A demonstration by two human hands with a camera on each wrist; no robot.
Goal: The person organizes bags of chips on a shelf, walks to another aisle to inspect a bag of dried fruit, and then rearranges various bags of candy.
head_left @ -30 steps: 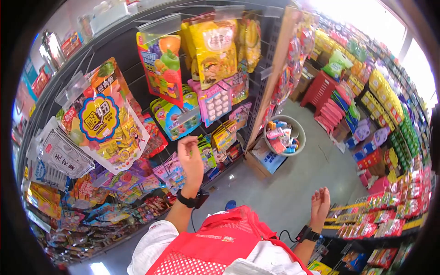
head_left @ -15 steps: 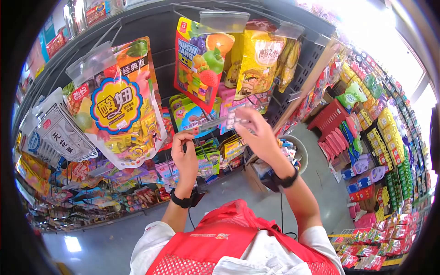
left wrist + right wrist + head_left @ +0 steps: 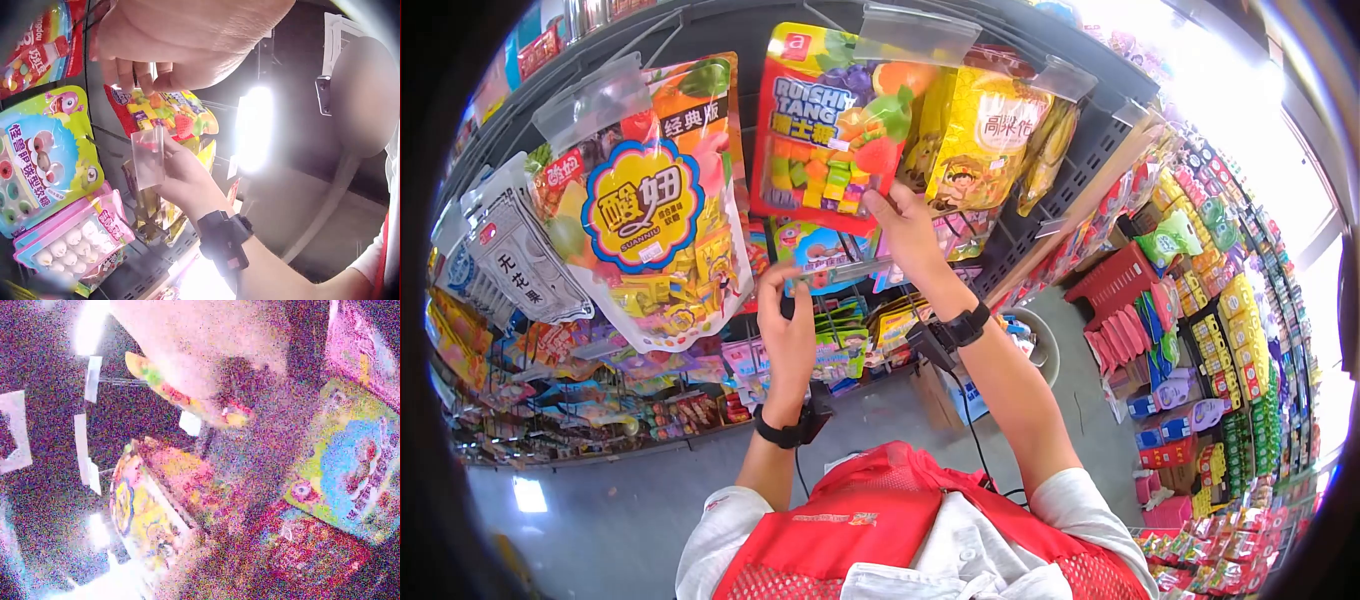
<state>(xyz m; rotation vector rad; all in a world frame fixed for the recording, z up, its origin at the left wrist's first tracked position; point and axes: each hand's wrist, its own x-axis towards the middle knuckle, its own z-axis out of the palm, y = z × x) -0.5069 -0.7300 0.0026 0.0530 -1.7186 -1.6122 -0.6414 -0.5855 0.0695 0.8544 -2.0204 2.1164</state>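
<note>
In the head view a red-edged fruit candy bag [image 3: 825, 165] printed "RUISHI TANG" hangs on the rack, its front turned up towards me. My right hand [image 3: 915, 240] pinches its lower right corner, thumb on the front and fingers behind. Lower and to the left, my left hand [image 3: 787, 325] has loosely curled fingers beside a clear label holder [image 3: 845, 270]. The left wrist view has the left hand [image 3: 187, 37] across the top, apart from the label holder [image 3: 148, 159]. Heavy grain covers the right wrist view, where the right hand [image 3: 206, 350] appears at the top.
A large white candy bag [image 3: 650, 215] hangs left, yellow bags [image 3: 980, 135] hang right. Below are a blue eyeball gummy pack [image 3: 810, 240] and several smaller packs. A bin [image 3: 1040, 345] stands on the floor [image 3: 870, 445] right of the rack. Stocked shelves [image 3: 1250, 360] line the far right.
The right hand has come up from low on the right and taken hold of the fruit candy bag, whose front has swung up. My left hand stays low by the rack. The view has shifted.
</note>
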